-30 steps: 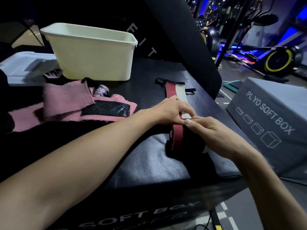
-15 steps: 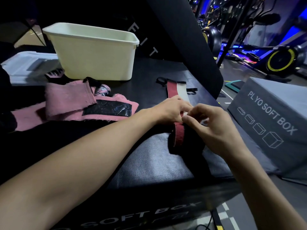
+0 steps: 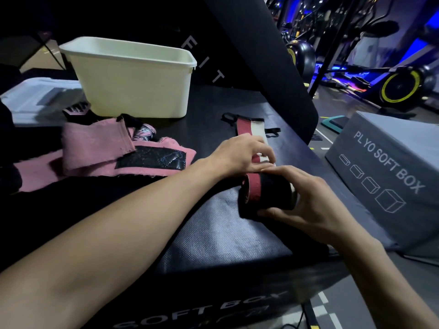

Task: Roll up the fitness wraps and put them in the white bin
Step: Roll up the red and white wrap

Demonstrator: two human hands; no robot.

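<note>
A half-rolled red, white and black wrap (image 3: pixel 266 194) lies on the black soft box (image 3: pixel 225 236). Its loose tail (image 3: pixel 249 127) stretches away toward the back. My right hand (image 3: pixel 306 200) grips the roll from the right, fingers over the top and thumb underneath. My left hand (image 3: pixel 242 153) presses down on the tail just behind the roll, fingertips at the seam. A pink wrap (image 3: pixel 95 150) with a black patch lies unrolled to the left. The white bin (image 3: pixel 133 77) stands at the back left, and I cannot see its inside.
A grey box marked PLYO SOFT BOX (image 3: pixel 389 172) sits to the right on the floor. A black slanted pad (image 3: pixel 256 55) rises behind the tail. A small pink-and-black roll (image 3: pixel 142 132) lies by the pink wrap. Exercise bikes (image 3: pixel 401 86) stand at the far right.
My right hand has shifted from pinching the wrap at the top of the roll to grasping the whole roll. The roll looks thicker, and the left hand stays on the tail.
</note>
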